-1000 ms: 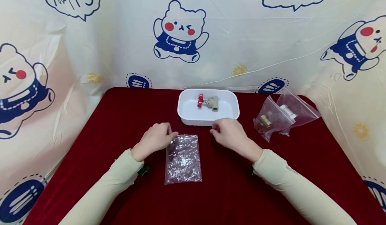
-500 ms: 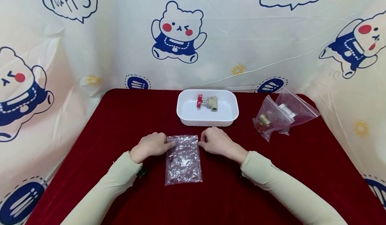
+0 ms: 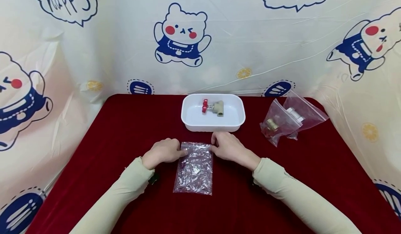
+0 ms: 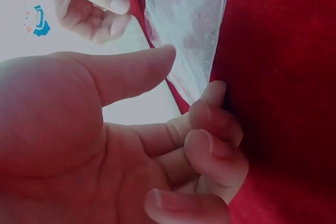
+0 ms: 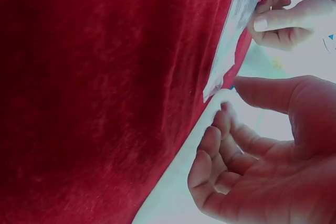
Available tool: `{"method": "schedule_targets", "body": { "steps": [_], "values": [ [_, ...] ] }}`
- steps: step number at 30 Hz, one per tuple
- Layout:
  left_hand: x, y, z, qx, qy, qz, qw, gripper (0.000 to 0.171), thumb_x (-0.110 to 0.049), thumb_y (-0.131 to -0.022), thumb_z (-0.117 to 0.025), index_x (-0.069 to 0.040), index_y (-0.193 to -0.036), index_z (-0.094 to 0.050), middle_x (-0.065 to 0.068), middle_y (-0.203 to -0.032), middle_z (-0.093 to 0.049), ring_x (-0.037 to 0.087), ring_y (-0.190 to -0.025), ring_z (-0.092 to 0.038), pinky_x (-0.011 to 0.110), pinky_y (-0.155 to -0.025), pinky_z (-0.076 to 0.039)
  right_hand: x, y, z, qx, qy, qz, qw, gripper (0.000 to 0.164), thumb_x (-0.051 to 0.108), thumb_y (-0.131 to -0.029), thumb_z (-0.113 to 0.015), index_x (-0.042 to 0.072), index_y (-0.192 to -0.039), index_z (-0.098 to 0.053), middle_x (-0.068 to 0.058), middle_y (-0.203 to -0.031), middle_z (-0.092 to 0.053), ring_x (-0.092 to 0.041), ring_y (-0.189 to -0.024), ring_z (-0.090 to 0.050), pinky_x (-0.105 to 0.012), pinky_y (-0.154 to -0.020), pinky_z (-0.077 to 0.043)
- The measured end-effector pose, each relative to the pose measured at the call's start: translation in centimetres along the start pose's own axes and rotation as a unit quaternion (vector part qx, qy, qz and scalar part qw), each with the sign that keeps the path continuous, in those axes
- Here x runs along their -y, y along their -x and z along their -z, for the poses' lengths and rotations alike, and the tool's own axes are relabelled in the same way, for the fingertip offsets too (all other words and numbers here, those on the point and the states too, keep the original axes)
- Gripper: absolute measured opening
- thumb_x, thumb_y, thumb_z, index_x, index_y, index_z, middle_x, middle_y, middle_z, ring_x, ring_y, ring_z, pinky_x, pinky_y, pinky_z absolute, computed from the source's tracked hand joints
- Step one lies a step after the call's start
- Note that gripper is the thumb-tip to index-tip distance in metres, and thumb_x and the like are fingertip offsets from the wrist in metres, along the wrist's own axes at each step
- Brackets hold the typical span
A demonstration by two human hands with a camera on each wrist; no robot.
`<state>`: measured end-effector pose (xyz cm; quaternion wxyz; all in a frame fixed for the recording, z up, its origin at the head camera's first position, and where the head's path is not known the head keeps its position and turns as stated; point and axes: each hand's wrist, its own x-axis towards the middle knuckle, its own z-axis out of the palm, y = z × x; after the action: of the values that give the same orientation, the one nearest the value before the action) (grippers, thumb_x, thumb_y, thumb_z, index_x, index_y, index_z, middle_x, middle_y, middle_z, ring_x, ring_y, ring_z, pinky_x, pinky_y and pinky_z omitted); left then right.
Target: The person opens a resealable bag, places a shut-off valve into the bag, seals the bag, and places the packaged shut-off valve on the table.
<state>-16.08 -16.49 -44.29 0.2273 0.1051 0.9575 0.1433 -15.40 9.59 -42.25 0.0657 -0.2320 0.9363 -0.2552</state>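
A clear zip-lock bag (image 3: 195, 171) lies flat on the red cloth, its zip strip at the far end. At its far left corner my left hand (image 3: 166, 152) holds the edge, the thumb over the plastic. My right hand (image 3: 229, 148) pinches the far right corner with thumb and forefinger. In the left wrist view the bag (image 4: 184, 24) runs past the thumb to the forefinger; the remaining fingers are loosely curled. The right wrist view shows the bag's corner (image 5: 212, 88) at the right thumb and forefinger tips.
Behind the hands stands a white tray (image 3: 191, 122) holding a valve (image 3: 216, 108) with a red handle. To the right lie two clear bags, one with a brass fitting (image 3: 271, 124), the other with a white fitting (image 3: 295, 114). A printed curtain (image 3: 125, 35) hangs behind the table.
Both hands have come nearer the body and onto the bag's far corners, the right hand from the tray's front. The bag's far end has shifted slightly right.
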Motion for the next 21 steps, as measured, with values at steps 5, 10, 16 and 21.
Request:
{"method": "schedule_targets", "body": {
  "steps": [5, 10, 16, 21],
  "values": [
    [-1.3, 0.8, 0.4, 0.004, -0.002, -0.019, 0.9998, 0.048, -0.047, -0.096, -0.076, -0.016, -0.064, -0.059, 0.002, -0.059, -0.053, 0.017, -0.054, -0.05, 0.033, -0.049, -0.041, -0.1, -0.1, -0.2, 0.006, 0.003, -0.006, 1.0, 0.028, 0.018, -0.091, -0.081, 0.002, -0.11, -0.069, -0.008, -0.093, -0.065, -0.02, -0.084, -0.06, -0.04, -0.076, -0.052],
    [-2.1, 0.1, 0.1, 0.012, -0.012, -0.019, 0.9997, 0.046, -0.045, -0.094, -0.08, -0.014, -0.065, -0.063, 0.004, -0.062, -0.057, 0.019, -0.056, -0.054, 0.036, -0.052, -0.046, -0.2, 0.0, -0.3, 0.008, 0.02, 0.009, 1.0, 0.029, 0.017, -0.092, -0.08, -0.001, -0.113, -0.072, -0.011, -0.102, -0.068, -0.024, -0.093, -0.063, -0.043, -0.083, -0.054],
    [-3.1, -1.2, -1.0, 0.012, -0.02, -0.034, 0.9991, 0.045, -0.047, -0.093, -0.079, -0.016, -0.066, -0.062, 0.002, -0.062, -0.055, 0.019, -0.056, -0.053, 0.037, -0.051, -0.046, -0.4, 0.0, -0.4, 0.014, 0.031, 0.012, 0.999, 0.026, 0.016, -0.092, -0.081, 0.001, -0.113, -0.075, -0.008, -0.095, -0.067, -0.022, -0.088, -0.062, -0.041, -0.08, -0.054],
    [-4.6, -1.0, -1.1, 0.006, -0.021, -0.054, 0.9983, 0.039, -0.039, -0.092, -0.083, -0.014, -0.069, -0.063, 0.002, -0.064, -0.055, 0.018, -0.057, -0.052, 0.036, -0.052, -0.047, -0.6, 0.1, -0.4, 0.018, 0.031, 0.007, 0.999, 0.021, 0.015, -0.091, -0.083, 0.004, -0.106, -0.075, -0.002, -0.079, -0.063, -0.018, -0.078, -0.059, -0.037, -0.071, -0.052]
  ]
}}
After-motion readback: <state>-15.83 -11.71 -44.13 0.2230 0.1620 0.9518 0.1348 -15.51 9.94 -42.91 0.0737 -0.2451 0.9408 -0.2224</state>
